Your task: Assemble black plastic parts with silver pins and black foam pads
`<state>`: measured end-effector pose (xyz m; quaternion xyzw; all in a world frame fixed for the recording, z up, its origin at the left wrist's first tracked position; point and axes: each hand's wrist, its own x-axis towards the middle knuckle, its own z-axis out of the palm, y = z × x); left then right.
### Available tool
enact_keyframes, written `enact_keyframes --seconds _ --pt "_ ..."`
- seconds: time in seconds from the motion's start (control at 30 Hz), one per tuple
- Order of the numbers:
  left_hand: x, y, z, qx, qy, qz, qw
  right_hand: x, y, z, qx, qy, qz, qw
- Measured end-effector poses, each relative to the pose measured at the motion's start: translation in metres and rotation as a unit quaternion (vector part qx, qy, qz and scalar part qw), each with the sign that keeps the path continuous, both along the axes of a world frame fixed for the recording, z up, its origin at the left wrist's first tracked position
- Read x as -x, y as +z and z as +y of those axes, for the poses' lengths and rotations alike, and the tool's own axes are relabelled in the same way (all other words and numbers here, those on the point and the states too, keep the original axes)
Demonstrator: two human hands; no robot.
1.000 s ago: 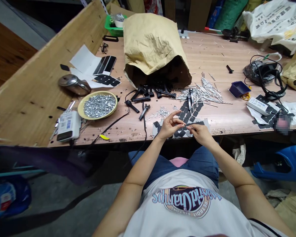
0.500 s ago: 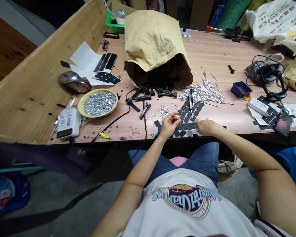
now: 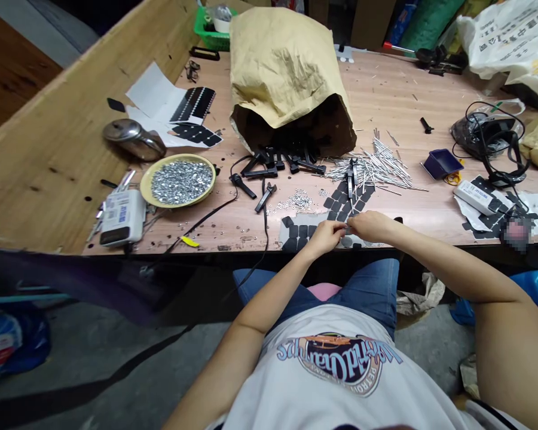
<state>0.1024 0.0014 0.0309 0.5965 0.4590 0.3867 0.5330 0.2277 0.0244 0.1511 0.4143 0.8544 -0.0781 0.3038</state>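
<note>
The main change is at the hands: half a second ago they stood apart, and now the left hand and the right hand meet at the near edge of the desk. The left hand has moved to the right, with its fingers reaching to the right hand's curled fingers. The left grip looks drawn in at the tips, and the right grip is folded over with its fingertips turned away; whether either pinches something small, I cannot tell. With the hands joined like this, the work seems to centre on one spot between them rather than on two separate places.

That spot is over the patched sheet, a grey backing with dark patches, which lies at the near edge under both hands; its left part shows clear of the left hand. Just beyond the hands, dark patches run to the far side, and a black part lies over them, a thin metal rod showing at its near end.

The supplies keep their places: the loose rods spread to the far right of the hands, the small metal pieces scattered to their far left, and more black parts at the mouth of the paper bag.
</note>
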Motion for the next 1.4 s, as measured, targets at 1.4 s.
enact_keyframes --seconds 1.4 --pt "0.028 0.025 -0.014 -0.037 0.006 -0.255 0.966 -0.036 -0.032 -0.05 0.169 -0.307 0.568 0.744"
